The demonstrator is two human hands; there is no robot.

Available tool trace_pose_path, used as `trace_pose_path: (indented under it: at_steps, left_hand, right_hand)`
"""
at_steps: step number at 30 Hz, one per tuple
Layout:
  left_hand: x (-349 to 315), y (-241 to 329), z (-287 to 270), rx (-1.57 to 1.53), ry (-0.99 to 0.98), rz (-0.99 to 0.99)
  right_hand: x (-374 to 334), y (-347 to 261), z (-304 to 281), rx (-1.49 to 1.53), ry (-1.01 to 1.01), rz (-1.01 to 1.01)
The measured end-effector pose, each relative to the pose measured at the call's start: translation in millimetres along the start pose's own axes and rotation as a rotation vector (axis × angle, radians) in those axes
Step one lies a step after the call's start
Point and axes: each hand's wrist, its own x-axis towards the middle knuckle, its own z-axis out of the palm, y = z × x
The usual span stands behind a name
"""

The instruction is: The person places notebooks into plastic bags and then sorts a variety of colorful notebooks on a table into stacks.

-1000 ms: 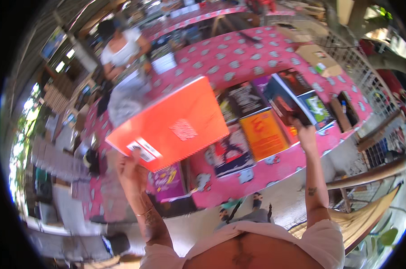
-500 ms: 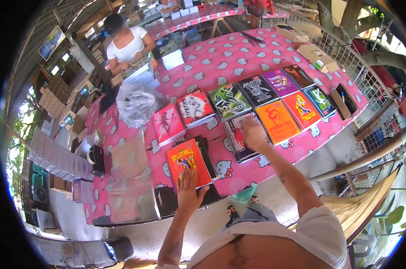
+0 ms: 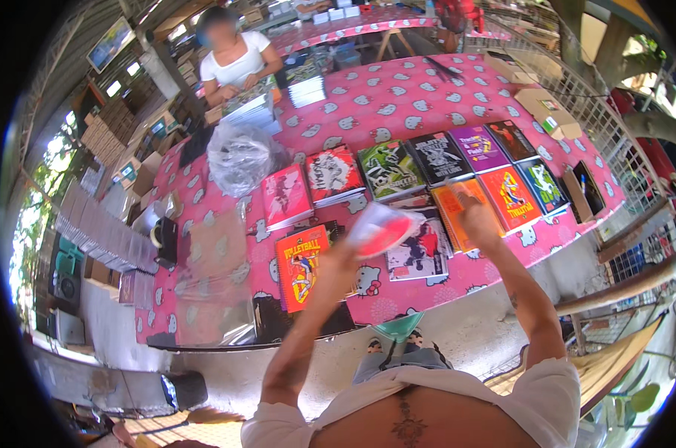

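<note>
White top (image 3: 540,399) — short, loose sleeves (image 3: 278,425), dark ornate tattoo (image 3: 407,427) (roughly symmetrical), small dark mark (image 3: 513,301) on the right forearm (image 3: 504,276), blue-grey legwear (image 3: 371,366)

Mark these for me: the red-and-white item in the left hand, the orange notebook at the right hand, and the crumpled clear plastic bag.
Red-and-white item (image 3: 385,230): head view, middle of its blurred face.
Orange notebook (image 3: 449,212): head view, left part of its cover.
Plastic bag (image 3: 241,159): head view, middle.

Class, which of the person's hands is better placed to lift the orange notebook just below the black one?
Probably the right hand: its fingers are over the orange notebook, while the left hand is farther away and occupied with a blurred red-and-white notebook.
</note>
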Motion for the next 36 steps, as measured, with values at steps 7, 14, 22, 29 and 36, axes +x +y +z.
trace_pose_path:
  at_steps: [7, 14, 22, 29, 36]
  left_hand:
    - [-49, 0, -147, 0.120, 0.551, -0.028]
    - [-121, -74, -92, 0.274, -0.207, 0.123]
    - [44, -255, -62, 0.481, 0.109, 0.062]
    - [13, -284, -153, 0.398, 0.052, -0.296]
    - [-35, -131, -197, 0.251, 0.310, 0.249]
  right_hand:
    - [7, -176, 10, 0.635, 0.127, -0.505]
    - [36, -185, 148, 0.630, -0.614, -0.568]
    - [146, -218, 226, -0.076, 0.156, -0.552]
    - [132, -208, 67, 1.108, -0.070, -0.141]
    - [55, -203, 138, 1.030, -0.162, -0.525]
